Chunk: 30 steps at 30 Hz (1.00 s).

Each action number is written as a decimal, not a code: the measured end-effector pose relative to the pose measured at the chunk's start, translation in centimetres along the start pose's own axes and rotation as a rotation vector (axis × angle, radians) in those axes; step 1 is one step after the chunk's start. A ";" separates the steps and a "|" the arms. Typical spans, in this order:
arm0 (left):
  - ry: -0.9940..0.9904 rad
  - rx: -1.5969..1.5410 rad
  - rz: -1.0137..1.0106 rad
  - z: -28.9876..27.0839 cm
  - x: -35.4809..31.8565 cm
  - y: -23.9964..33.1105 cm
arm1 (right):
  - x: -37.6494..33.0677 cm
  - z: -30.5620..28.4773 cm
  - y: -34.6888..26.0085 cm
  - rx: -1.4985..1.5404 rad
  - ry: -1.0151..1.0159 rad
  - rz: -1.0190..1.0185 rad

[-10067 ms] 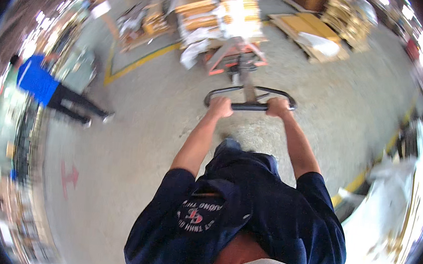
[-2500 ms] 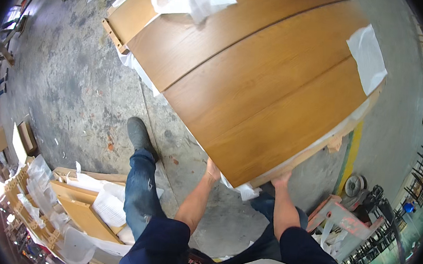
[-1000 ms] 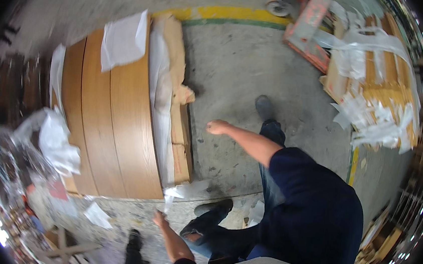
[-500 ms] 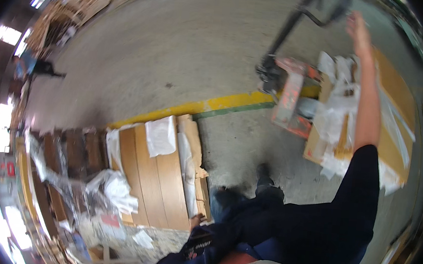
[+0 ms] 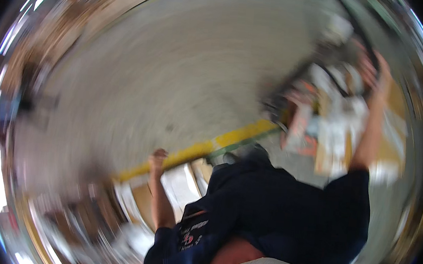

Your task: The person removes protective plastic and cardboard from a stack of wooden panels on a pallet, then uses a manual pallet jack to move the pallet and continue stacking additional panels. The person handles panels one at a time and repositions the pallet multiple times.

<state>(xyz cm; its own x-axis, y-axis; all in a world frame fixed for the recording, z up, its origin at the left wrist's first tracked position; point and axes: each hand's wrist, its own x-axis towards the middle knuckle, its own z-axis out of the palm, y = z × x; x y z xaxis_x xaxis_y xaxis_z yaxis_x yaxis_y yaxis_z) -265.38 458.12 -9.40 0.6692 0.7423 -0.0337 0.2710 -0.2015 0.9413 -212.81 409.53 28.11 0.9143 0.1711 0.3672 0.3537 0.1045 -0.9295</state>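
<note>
My right hand [image 5: 378,76], arm stretched forward, is closed around the black looped handle [image 5: 360,28] of a pallet jack. Blurred, the jack's worn orange-red body [image 5: 301,121] stands just left of a cardboard-and-plastic-wrapped load [image 5: 395,130]. My left hand [image 5: 157,160] is raised out to the left, above the yellow floor line [image 5: 189,152]; its fingers look curled in, with nothing visible in them. Below that hand lies a stack of brown boards [image 5: 142,199] with white wrapping sheet [image 5: 180,184] on it, partly hidden by my forearm.
Clear plastic film [image 5: 132,238] and dark brown pieces [image 5: 83,221] lie at the lower left. Grey concrete floor [image 5: 176,73] stretches ahead. Stacked wood [image 5: 74,32] lines the far left, where a blurred dark figure [image 5: 26,95] shows.
My right hand has gone from reaching toward the pallet jack's handle to holding it. My left hand has left the edge of the board stack and risen forward. The view has swung and blurred.
</note>
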 end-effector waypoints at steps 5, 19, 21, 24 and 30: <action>-0.405 0.051 0.693 4.1 34.0 31.8 | -6.0 15.8 -2.4 0.598 -0.455 0.584; -1.860 1.394 0.684 1.3 45.8 34.7 | -30.1 58.9 4.9 -0.525 -0.223 0.512; -1.904 1.446 0.941 -3.0 45.1 29.2 | -34.8 65.5 7.1 -0.878 0.023 0.599; -1.657 1.366 1.370 -7.8 42.5 21.8 | -40.1 69.8 10.1 -1.229 0.222 0.731; -1.384 1.314 1.396 -12.2 41.7 14.4 | -44.2 74.3 14.9 -1.361 0.317 0.775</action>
<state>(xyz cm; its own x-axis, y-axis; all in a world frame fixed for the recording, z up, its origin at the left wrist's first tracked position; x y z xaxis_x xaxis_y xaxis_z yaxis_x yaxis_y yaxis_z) -241.99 494.00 6.84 0.5111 -0.7291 -0.4552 -0.8239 -0.5665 -0.0179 -262.60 476.32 0.65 0.8893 -0.4548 -0.0476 -0.4489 -0.8484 -0.2807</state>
